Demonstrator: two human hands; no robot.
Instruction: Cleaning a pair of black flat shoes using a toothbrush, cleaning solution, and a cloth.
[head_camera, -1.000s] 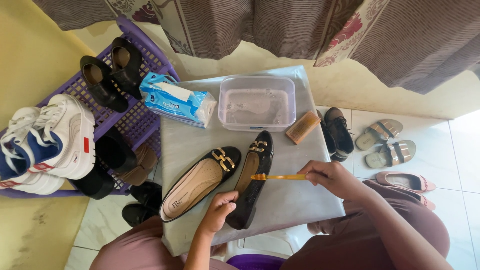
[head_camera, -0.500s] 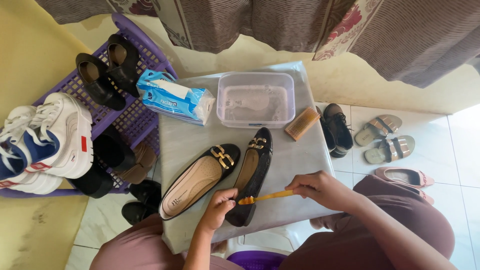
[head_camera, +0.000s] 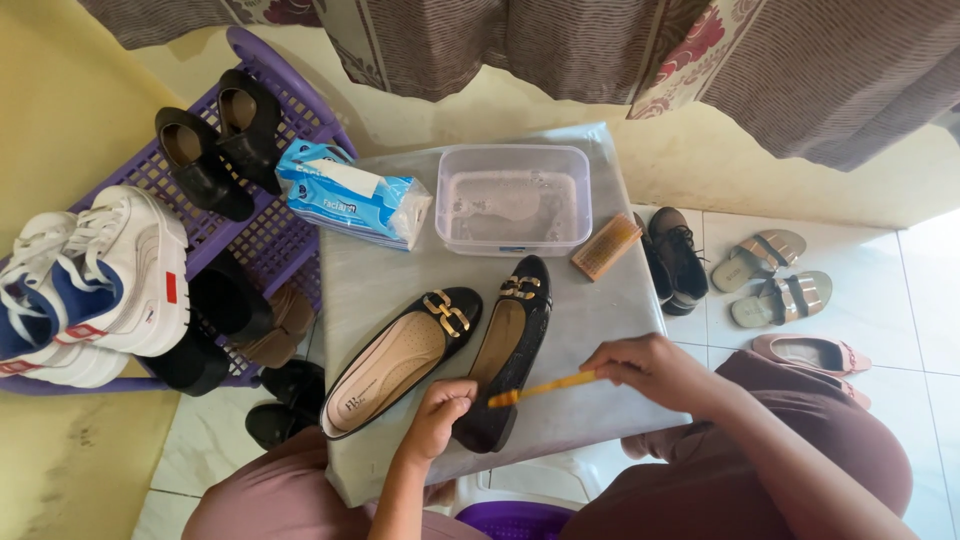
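Presently, 2 black flats lie side by side on the grey table. The left hand closes its fingers on the heel end of the right-hand flat, pinning it near the table's front edge. The right hand pinches a yellow toothbrush — its head touching that shoe's side. The second flat lies just beside. Behind stand a clear plastic tub, a wooden brush and a blue tissue pack.

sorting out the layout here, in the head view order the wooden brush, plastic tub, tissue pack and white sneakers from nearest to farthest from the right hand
From the right hand:
1. Wooden brush, just above it near the table's right edge.
2. Plastic tub, at the table's back.
3. Tissue pack, back left corner of the table.
4. White sneakers, far left on the purple rack.
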